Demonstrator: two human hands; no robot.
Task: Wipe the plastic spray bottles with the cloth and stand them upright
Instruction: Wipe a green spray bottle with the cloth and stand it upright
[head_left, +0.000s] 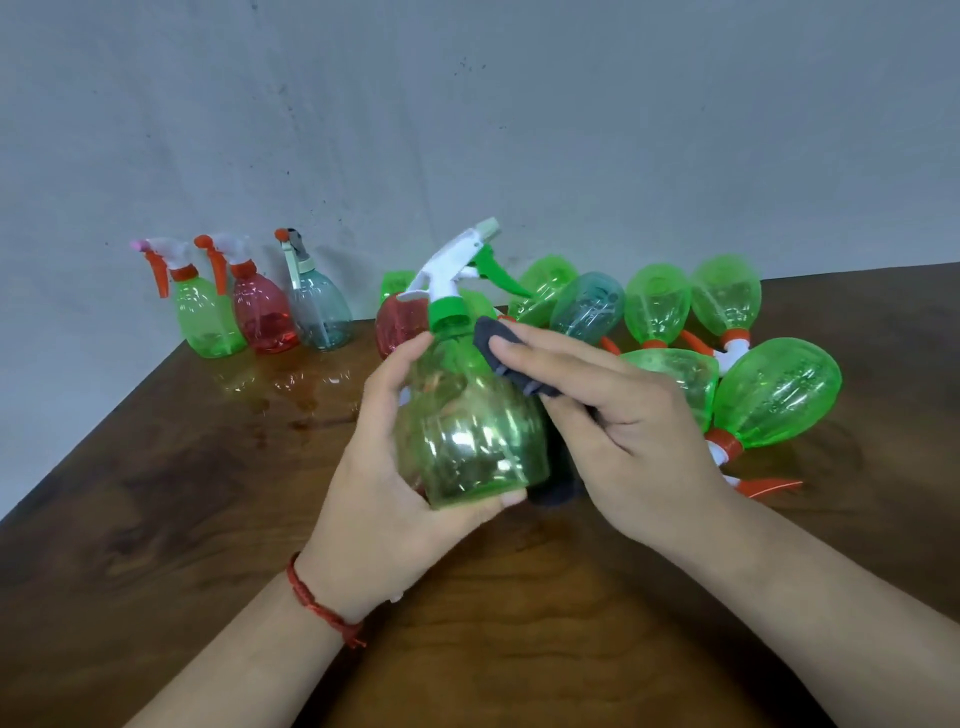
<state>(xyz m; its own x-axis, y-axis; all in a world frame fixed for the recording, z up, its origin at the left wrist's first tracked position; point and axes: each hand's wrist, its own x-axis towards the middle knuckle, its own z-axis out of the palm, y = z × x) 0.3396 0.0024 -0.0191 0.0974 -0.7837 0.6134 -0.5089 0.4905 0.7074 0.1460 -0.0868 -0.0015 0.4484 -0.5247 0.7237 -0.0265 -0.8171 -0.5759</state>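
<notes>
Centrally, a clear green spray bottle (467, 426) is held above the brown surface (156, 519), tilted, with its white trigger head pointing away. The left hand (374, 499) has its grip clamped round the bottle's body, thumb at the base and fingertips near the neck. The right hand (623, 431) lays nearly straight fingers over a dark cloth (493, 332), pressing it against the bottle's shoulder. At the far left, three bottles (262, 317) stand upright in a row: green, red and grey-blue. To the right, more bottles (774, 389), mostly green, lie heaped on their sides.
</notes>
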